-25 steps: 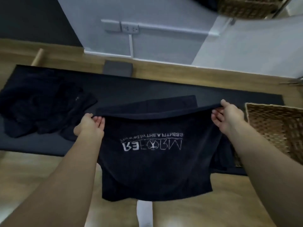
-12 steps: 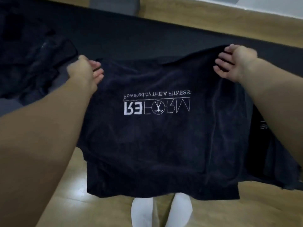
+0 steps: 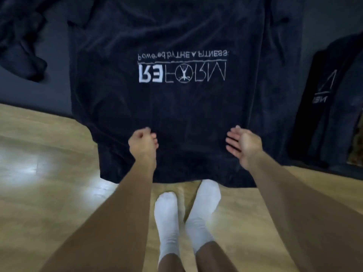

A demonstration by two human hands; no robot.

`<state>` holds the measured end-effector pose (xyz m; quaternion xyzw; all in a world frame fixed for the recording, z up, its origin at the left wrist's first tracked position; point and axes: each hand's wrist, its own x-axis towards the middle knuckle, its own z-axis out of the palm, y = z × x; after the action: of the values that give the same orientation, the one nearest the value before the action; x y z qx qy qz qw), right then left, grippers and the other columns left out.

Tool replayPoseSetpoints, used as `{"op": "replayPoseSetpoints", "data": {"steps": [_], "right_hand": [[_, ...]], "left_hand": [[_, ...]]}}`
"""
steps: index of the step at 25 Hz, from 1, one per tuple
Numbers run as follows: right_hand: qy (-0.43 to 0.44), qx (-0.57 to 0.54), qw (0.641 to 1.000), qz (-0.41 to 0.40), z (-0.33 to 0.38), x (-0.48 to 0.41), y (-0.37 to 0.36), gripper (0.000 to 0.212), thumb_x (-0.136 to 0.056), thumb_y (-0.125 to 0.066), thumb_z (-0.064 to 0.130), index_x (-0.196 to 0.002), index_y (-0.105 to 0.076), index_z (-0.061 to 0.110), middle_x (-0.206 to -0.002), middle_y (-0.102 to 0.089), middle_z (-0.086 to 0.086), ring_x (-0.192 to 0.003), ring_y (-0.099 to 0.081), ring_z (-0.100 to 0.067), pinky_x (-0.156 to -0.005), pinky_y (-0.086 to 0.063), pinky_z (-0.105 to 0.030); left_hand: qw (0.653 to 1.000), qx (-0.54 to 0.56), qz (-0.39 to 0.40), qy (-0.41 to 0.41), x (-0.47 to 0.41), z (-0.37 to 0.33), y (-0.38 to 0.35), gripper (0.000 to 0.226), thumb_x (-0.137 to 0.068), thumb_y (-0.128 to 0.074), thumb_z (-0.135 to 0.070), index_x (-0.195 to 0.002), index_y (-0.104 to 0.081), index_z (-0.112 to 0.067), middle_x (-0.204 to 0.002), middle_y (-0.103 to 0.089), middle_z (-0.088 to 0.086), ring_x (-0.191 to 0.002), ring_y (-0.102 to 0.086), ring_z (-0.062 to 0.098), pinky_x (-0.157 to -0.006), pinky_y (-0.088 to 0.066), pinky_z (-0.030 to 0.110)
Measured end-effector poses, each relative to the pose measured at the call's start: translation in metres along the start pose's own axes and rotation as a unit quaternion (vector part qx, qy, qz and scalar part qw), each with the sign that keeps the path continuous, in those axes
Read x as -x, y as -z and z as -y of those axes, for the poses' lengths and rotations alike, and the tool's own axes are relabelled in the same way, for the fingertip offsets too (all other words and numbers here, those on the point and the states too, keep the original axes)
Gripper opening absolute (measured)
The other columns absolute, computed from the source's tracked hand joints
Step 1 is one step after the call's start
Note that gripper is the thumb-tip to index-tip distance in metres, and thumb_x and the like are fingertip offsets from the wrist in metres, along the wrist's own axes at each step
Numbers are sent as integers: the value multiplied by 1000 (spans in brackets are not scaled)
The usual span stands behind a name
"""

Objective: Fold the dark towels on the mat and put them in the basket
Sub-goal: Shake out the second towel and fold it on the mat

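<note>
A dark navy towel [image 3: 176, 107] with a white upside-down "REFORM" logo lies spread flat. Its far part is on the dark mat [image 3: 57, 89] and its near edge hangs over onto the wooden floor. My left hand [image 3: 143, 143] hovers over the towel's near part with fingers curled, and no cloth is raised in it. My right hand [image 3: 242, 147] is beside it, palm turned left, fingers relaxed and holding nothing. A crumpled heap of dark towels [image 3: 21, 40] sits at the upper left of the mat.
Another dark towel [image 3: 332, 99] with white lettering lies at the right edge, with a sliver of the woven basket [image 3: 357, 142] showing behind it. My feet in white socks [image 3: 186, 218] stand on the wooden floor [image 3: 49, 183] just below the towel's near edge.
The towel, held up by its top corners before, now lies spread on the mat and floor. Both hands have let go and pulled back to its near part. The view has tilted down.
</note>
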<state>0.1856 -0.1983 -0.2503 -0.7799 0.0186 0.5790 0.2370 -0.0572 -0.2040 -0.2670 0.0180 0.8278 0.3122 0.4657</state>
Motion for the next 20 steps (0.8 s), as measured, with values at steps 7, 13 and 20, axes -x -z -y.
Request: {"op": "replayPoseSetpoints", "data": {"steps": [7, 13, 20], "right_hand": [[-116, -74, 982, -127, -133, -19, 63, 27, -100, -53, 12, -126, -60, 8, -119, -67, -11, -103, -66, -22, -80, -55, -36], [-174, -136, 964, -151, -180, -80, 88, 38, -99, -53, 22, -137, -50, 17, -114, -61, -8, -68, -50, -19, -96, -49, -43], [-142, -223, 953, -149, -158, -69, 74, 10, -94, -52, 18, -86, -50, 21, -46, -54, 6, -32, -45, -7, -59, -54, -27]], "left_hand": [[968, 51, -49, 241, -4, 152, 65, 37, -100, -54, -25, -133, -53, -7, -118, -63, 17, -107, -65, 31, -83, -56, 36], [955, 107, -89, 261, -71, 175, 75, 44, -93, -65, -37, -129, -54, -15, -116, -64, 9, -98, -67, 23, -74, -57, 33], [955, 228, -84, 172, -63, 129, 89, 48, -77, -56, -11, -124, -60, -18, -110, -71, 2, -97, -69, 21, -61, -58, 28]]}}
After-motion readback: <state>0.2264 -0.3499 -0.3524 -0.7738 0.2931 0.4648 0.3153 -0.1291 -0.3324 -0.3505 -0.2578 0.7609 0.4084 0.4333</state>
